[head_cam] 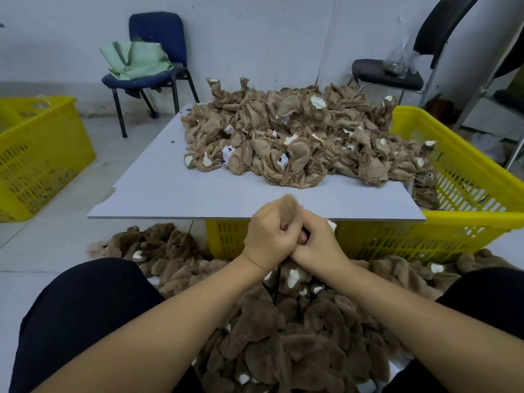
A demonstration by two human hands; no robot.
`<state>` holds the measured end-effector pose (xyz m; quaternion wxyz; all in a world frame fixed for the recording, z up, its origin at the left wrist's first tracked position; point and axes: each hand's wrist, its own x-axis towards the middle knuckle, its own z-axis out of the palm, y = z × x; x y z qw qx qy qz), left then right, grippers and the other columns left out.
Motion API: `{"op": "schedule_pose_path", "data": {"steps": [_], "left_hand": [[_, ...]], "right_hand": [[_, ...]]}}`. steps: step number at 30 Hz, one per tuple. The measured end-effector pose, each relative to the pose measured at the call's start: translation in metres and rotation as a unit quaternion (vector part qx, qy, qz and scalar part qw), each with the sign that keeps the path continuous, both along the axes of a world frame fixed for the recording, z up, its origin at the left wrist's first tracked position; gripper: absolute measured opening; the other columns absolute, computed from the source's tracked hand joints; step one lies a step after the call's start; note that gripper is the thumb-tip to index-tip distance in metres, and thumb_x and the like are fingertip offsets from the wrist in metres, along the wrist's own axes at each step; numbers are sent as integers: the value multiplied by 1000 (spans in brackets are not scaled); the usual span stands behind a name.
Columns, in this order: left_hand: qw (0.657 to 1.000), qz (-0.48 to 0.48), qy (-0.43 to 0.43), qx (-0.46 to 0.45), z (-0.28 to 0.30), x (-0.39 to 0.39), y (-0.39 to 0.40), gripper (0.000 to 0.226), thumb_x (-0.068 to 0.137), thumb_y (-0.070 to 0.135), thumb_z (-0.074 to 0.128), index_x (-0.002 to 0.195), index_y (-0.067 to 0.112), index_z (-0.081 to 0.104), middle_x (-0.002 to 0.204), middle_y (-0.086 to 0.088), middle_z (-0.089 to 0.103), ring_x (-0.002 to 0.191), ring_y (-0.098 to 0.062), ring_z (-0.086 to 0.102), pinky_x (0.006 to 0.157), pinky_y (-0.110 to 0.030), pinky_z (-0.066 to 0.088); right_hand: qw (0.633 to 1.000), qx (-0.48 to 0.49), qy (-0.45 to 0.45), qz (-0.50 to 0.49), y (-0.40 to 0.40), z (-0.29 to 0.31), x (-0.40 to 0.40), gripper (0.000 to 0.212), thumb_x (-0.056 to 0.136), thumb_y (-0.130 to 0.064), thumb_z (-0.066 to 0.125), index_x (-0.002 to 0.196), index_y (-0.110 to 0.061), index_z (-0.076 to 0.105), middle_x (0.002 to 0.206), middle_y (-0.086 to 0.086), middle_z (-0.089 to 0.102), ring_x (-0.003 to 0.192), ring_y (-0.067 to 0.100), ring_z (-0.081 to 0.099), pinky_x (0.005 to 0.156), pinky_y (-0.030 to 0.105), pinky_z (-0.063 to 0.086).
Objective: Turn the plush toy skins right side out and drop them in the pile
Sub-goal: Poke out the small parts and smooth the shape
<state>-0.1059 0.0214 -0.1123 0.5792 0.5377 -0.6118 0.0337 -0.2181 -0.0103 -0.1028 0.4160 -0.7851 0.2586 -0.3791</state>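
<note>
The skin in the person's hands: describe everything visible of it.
The skin is a small brown plush piece, fuzzy like the turned skins on the floor below. Only a rounded tuft shows, sticking up above the two hands; the rest is hidden inside them. The left hand curls round it from the left, the right hand closes against it from the right, knuckles touching. It is held in the air just before the near edge of the grey board, touching nothing else visible.
</note>
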Motion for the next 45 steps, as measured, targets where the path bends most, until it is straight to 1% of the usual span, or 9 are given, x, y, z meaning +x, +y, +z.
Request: {"op": "schedule_pose_path", "data": {"steps": [5,13,16,21,25,31,37,40,45], "left_hand": [[985,-23,131,111,8,3,-11,36,91,24,58,62,4,53,51,-14,54,51,-33,55,54,-51,46],[987,-48,92,-124,46,1,-14,38,101,23,55,67,17,39,62,5,40,54,-15,42,53,-28,35],[990,-46,99,-84,29,2,-19,37,99,16,56,66,3,46,59,-11,46,52,-26,48,51,-44,41],[978,-35,174,106,-9,9,-16,47,90,40,52,61,3,52,51,-11,55,52,-29,59,58,-51,51],[978,-33,159,130,-9,12,-16,39,83,35,52,59,5,49,49,-13,52,51,-37,54,52,-54,46],[991,-50,109,-61,29,12,-25,30,89,15,54,81,44,51,73,25,62,65,6,59,63,-9,44],[967,-61,151,195,-24,14,-19,29,78,37,47,51,26,47,45,9,51,47,-8,49,53,-27,36],[983,-38,136,116,-13,14,-18,34,80,35,48,62,6,51,54,-4,53,53,-21,51,51,-39,42],[990,-56,2,-127,23,16,-25,32,102,17,47,77,-2,54,76,-7,50,71,-24,49,66,-32,41]], "right_hand": [[999,18,25,-24,-10,-1,6,25,70,17,58,65,-1,41,58,1,39,57,12,36,55,29,27],[984,-124,-118,-55,-7,32,8,37,65,19,59,59,-6,32,60,-2,37,57,11,36,52,31,27],[988,-103,-90,-69,-7,21,9,29,69,20,61,61,3,39,60,4,39,57,18,38,52,38,29],[998,-27,-1,-63,0,-11,13,27,74,17,61,64,0,42,58,-2,37,55,8,37,53,23,27],[997,-25,12,-75,1,-11,12,33,70,19,60,61,-5,40,59,-5,37,56,5,39,52,16,29],[988,-115,-82,-69,-8,17,12,34,62,22,57,59,-3,34,63,-1,39,58,8,36,53,19,24],[991,12,111,-68,-6,-20,12,16,78,8,59,78,-5,52,67,6,50,66,22,51,57,33,33],[995,-20,72,-68,-6,-8,14,23,75,11,57,74,-11,51,67,4,50,63,19,48,54,32,31],[991,-110,-43,-58,-8,17,14,12,67,11,58,71,3,50,68,9,45,59,24,41,51,40,28]]}}
